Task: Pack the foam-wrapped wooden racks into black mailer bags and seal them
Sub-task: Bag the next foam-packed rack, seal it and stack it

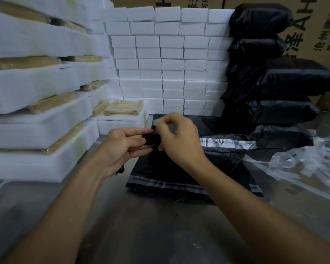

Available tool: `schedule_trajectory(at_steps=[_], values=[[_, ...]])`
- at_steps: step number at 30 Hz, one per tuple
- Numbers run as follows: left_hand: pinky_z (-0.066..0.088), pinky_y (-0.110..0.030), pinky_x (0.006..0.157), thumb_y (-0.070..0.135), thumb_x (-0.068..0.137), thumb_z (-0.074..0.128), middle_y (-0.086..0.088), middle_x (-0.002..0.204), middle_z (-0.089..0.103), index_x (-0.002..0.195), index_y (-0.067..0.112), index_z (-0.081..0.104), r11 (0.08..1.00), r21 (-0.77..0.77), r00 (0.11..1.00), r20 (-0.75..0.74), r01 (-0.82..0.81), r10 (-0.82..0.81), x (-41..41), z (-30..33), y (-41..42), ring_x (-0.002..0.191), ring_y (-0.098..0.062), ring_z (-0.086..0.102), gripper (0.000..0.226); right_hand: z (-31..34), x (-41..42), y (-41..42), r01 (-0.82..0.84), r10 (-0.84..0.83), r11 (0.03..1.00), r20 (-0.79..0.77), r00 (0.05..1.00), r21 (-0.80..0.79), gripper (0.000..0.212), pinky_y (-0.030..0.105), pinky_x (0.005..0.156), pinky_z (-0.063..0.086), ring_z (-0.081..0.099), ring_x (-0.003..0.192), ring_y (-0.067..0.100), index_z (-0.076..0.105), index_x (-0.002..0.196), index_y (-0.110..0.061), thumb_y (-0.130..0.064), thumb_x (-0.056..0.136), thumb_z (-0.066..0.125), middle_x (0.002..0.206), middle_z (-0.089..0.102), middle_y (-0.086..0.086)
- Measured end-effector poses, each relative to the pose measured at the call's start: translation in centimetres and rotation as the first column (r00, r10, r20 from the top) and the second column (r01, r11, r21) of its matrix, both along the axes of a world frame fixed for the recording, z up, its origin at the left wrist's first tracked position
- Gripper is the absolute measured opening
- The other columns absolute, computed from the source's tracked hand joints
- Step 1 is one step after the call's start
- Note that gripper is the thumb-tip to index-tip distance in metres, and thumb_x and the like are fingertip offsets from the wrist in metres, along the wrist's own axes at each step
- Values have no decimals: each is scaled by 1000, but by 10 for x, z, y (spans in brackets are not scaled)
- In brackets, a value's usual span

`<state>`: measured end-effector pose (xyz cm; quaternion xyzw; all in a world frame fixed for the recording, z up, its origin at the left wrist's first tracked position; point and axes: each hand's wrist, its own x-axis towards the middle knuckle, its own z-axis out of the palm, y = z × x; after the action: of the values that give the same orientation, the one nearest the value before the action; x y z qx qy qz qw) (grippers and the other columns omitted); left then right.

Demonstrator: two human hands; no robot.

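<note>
Your forearms come in from 6 o'clock; left hand [122,147] pinches the black mailer bag [179,168] flap corner, right hand [179,138] pinches the clear seal strip [156,121]. Bag lies flat on table [122,225]. Foam-wrapped racks [36,103] stacked at 9, packed bags [282,109] at 2.

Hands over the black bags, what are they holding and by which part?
Both hold one black mailer bag at its upper corner: the left hand grips the black edge, while the right hand pinches a pale strip, probably the seal liner, in its fingers.
</note>
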<state>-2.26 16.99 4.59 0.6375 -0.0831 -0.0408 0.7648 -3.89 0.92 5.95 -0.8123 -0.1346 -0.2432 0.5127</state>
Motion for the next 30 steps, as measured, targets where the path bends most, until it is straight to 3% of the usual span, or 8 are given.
schedule_trajectory(at_steps=[4,11,15,17,20,24,26,30], values=[[59,-25,67,-16,87,53,-19,95,72,104,1,71,999,-9,999,-14,-35,34,-2,2,0,86,-26,74,30,4,-1,-24,-108,148,940,-102,984,324,15,25,55,50,68,59,14,56,98,-22,-10,101,47,71,71,2],[59,-24,65,-15,87,54,-23,105,58,100,3,72,999,18,999,-11,-50,50,-2,2,-1,81,-24,74,28,-7,-9,-95,343,-253,873,279,926,-347,17,17,66,44,54,66,7,77,98,-15,-7,84,72,73,52,-13],[59,-24,65,-16,87,54,-30,109,62,99,3,73,997,27,998,-18,-65,66,-2,1,0,85,-27,74,29,-9,-16,-124,399,-370,893,162,915,-210,26,28,50,39,48,47,9,70,81,-17,-28,100,57,51,51,-12],[59,-24,65,-15,86,55,-31,111,66,97,4,74,997,28,997,-21,-71,72,-2,0,0,86,-28,74,29,-4,-17,-135,251,-236,952,-99,967,175,31,22,41,31,37,38,8,67,88,-11,-20,106,43,45,48,-7],[59,-24,65,-15,86,55,-32,112,65,94,5,76,997,31,997,-22,-75,76,-2,0,1,88,-29,74,30,3,-22,-148,78,219,623,-270,938,779,27,16,39,31,41,38,6,62,103,-7,-5,103,34,64,69,-3],[59,-25,64,-15,86,55,-27,108,69,88,7,78,998,32,998,-18,-61,61,-2,-1,1,89,-30,73,33,-3,-29,-174,4,349,84,-33,936,996,30,15,61,54,74,78,9,56,122,-8,-12,108,29,110,76,8],[59,-25,64,-15,86,55,-25,104,70,86,8,79,998,34,999,-10,-50,51,-2,-1,2,89,-30,74,34,-12,-25,-186,22,251,150,-60,966,988,35,24,83,58,71,106,19,53,129,-4,-11,108,26,120,71,10],[59,-25,64,-14,84,56,-22,101,72,86,9,80,999,30,999,-5,-43,44,0,-2,3,89,-30,74,33,-29,-17,-200,420,-277,685,-320,906,596,35,23,90,46,60,113,13,59,133,-12,-7,104,40,128,63,5]])
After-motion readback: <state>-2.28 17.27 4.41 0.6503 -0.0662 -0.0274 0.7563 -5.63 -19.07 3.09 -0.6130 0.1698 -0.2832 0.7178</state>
